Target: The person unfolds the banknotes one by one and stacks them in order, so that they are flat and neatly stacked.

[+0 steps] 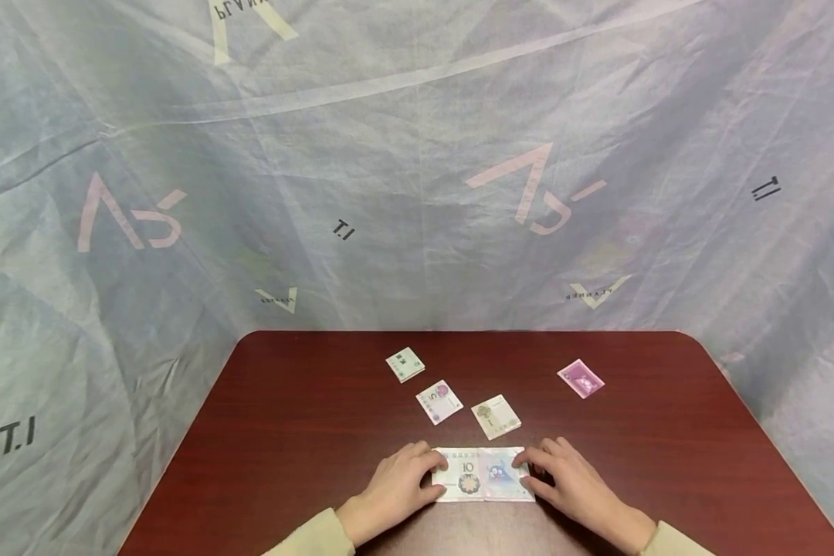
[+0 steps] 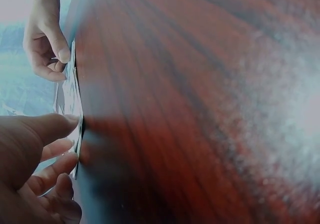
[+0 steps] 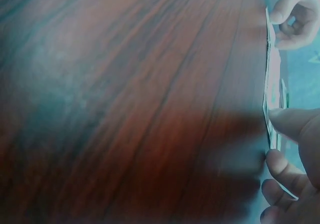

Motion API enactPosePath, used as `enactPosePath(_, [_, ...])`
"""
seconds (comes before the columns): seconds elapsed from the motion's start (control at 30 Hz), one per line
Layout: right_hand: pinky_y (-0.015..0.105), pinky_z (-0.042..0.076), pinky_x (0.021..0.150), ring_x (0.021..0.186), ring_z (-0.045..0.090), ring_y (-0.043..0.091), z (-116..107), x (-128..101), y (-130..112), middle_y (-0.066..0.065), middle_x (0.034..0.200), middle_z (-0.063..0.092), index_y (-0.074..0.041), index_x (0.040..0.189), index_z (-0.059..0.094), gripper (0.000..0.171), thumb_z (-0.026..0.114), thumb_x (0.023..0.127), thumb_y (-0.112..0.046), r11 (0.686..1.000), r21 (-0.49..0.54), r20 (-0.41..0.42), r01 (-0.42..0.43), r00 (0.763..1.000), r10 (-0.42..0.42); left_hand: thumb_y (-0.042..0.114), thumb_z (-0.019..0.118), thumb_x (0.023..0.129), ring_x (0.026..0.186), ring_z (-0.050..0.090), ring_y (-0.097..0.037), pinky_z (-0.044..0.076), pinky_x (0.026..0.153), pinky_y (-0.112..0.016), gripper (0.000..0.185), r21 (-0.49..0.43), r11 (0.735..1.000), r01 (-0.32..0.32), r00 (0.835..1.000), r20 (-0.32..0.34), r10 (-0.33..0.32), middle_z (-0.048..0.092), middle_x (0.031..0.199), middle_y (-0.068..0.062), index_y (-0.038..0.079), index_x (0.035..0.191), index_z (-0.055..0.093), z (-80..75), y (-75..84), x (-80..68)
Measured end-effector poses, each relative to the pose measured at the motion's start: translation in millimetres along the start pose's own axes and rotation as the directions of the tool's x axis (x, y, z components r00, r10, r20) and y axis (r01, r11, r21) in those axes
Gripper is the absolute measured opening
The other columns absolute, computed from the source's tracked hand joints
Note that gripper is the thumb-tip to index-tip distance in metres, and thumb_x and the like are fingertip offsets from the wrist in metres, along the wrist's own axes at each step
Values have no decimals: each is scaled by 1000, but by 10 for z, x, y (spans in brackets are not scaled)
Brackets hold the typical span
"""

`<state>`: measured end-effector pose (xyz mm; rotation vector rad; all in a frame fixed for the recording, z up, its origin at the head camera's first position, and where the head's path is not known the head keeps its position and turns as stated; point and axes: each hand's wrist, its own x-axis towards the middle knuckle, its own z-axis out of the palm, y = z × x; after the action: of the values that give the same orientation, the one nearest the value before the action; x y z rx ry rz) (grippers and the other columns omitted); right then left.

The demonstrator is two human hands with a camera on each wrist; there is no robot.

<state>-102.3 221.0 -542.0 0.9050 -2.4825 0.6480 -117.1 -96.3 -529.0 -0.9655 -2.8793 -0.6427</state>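
Observation:
On the table before me lies a pale banknote [image 1: 469,466] printed with a 10 and a blue cartoon figure, with a crease across its middle. My left hand [image 1: 396,480] holds its left end, thumb at the near corner and bent fingers at the far one. At the right end my right hand [image 1: 575,485] holds it the same way. Seen edge-on in the left wrist view, the banknote [image 2: 73,96] lies close to the tabletop. The right wrist view shows the right thumb [image 3: 287,121] on it; how far fingers reach beneath is hidden.
Farther back are several folded notes: a green one [image 1: 405,364], a purple-and-white one [image 1: 439,402], an olive one [image 1: 496,417] and a magenta one [image 1: 581,378] on the right. The dark red table [image 1: 285,432] is bordered by hanging grey cloth [image 1: 417,278].

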Motion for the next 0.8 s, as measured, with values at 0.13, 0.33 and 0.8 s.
enactPosePath(0.13, [23, 37, 69, 82, 42, 2, 1, -15, 12, -18, 84, 49, -27, 102, 72, 36, 91, 74, -16, 1000, -5, 19, -3, 1000, 3, 26, 86, 83, 78, 49, -2, 44, 60, -22, 24, -12, 1000, -8, 1000, -5, 8, 56, 87, 13, 22, 103, 73, 13, -14, 7])
enactPosePath(0.33, [24, 37, 68, 82, 40, 2, -9, -22, 20, -18, 84, 48, -28, 104, 72, 36, 92, 74, -20, 1000, -16, 36, -1, 999, 1, 23, 83, 85, 79, 49, -1, 44, 61, -21, 18, -28, 999, -23, 999, -34, 22, 56, 85, 13, 22, 99, 73, 31, -62, 25])
enactPosePath(0.8, [24, 37, 68, 82, 41, 3, -39, 5, 33, -18, 85, 50, -28, 104, 72, 35, 92, 75, -21, 1000, -22, 45, 1, 999, 0, 23, 79, 90, 72, 57, -4, 45, 59, -27, 8, -116, 982, 152, 966, -193, -172, 58, 80, 14, 24, 89, 72, -68, -325, 294])
